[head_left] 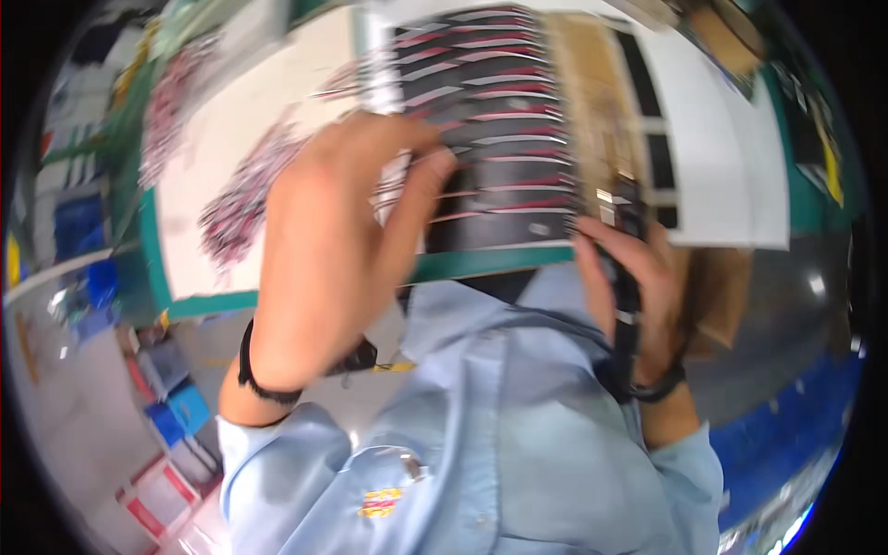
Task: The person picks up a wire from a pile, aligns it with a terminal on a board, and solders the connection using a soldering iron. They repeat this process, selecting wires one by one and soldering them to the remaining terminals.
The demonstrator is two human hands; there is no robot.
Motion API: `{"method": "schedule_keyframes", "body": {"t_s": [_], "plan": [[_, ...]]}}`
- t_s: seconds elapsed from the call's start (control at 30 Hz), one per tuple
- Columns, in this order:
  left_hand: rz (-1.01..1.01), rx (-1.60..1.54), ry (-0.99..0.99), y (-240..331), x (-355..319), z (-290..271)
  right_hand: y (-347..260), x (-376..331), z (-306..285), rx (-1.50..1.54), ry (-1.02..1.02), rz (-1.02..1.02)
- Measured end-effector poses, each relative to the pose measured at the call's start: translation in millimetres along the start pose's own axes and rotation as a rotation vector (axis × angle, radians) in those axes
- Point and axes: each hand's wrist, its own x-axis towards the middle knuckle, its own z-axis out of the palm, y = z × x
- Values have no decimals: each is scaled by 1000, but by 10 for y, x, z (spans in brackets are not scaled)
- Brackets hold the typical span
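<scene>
My left hand (338, 199) hovers over the left edge of a dark board (453, 176). Its thumb and index finger are brought together; blur hides what is between them. Rows of thin red and whitish wires (518, 134) lie side by side across the board. At the board's lower right, my right hand (643, 273) is closed around a dark, slim hand tool (626, 305) whose kind I cannot make out. A shiny metal part shows near its upper end. Left of my left hand lies a loose bundle of similar red and whitish wires (245, 208).
A second wire bundle (176, 102) lies farther left on a cream sheet (208, 139). Beside the board runs a brown strip (578, 83), then a white sheet (731, 157). The table has a green edge (499, 263). Blue and red bins (190, 407) stand lower left.
</scene>
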Motion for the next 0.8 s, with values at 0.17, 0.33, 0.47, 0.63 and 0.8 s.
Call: {"method": "schedule_keyframes", "body": {"t_s": [0.17,0.33,0.47,0.63,0.8], "plan": [[-430,368,252,-1148,-313,-722,-139,-5,58,-28,17,134],[-280,213,33,-1761,-551,-705,-57,-37,43,12,-1,13],[-357,63,-51,-1849,-497,-698,-24,-146,-49,-62,-5,-48],[-269,68,-119,-1869,-501,-776,-81,-189,-197,48,52,-17],[-295,20,-149,-1891,-506,-811,-182,-135,-284,50,44,3]]}}
